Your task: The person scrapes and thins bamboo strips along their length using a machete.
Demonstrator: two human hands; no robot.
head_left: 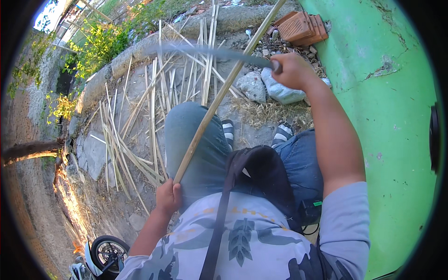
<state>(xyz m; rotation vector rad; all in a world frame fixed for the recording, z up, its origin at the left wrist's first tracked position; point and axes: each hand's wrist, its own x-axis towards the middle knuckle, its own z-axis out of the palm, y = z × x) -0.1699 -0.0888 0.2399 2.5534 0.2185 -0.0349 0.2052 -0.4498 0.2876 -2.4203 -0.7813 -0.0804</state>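
Note:
My left hand (168, 196) is closed round the lower end of a long bamboo strip (212, 112). The strip slants up and to the right, past my knee and out of the top of the view. In my right fist (293, 71) is the dark handle of a machete (210, 51), its long curved blade pointing left and smeared by motion. The blade crosses the strip's upper part; whether they touch I cannot tell. Several split bamboo strips (153, 109) lie loosely on the ground beyond and left of my legs.
Pale rocks (280, 88) and a stack of orange clay tiles (302, 29) lie beside the green wall (382, 140) on my right. A low stone kerb (100, 80) with leafy plants bounds the left. A motorcycle wheel (109, 254) shows at the lower left.

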